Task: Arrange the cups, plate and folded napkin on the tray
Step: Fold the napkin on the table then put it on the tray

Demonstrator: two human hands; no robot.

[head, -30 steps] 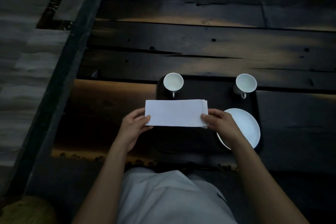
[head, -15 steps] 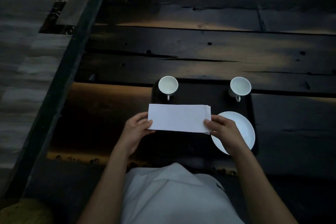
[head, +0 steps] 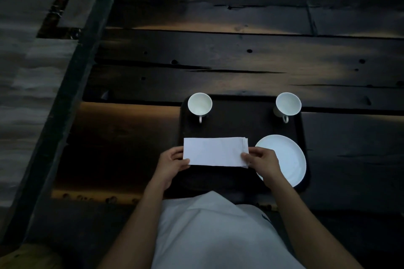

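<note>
A dark tray (head: 238, 124) lies on the wooden table in front of me. Two white cups stand at its far corners, the left cup (head: 199, 103) and the right cup (head: 288, 103), both with handles toward me. A white plate (head: 286, 157) sits at the tray's near right. The folded white napkin (head: 215, 152) is held flat over the tray's near left part. My left hand (head: 172, 165) pinches its left end and my right hand (head: 261, 162) pinches its right end, partly covering the plate's left rim.
The table (head: 240, 54) is made of dark planks with gaps and knot holes. Its dark left edge (head: 65, 98) runs diagonally, with grey floor beyond. A yellowish object (head: 28, 257) shows at the bottom left. My white shirt fills the lower centre.
The napkin and both hands have shifted slightly toward me and lower over the tray. The camera view has drifted a little. Cups and plate have stayed in place.
</note>
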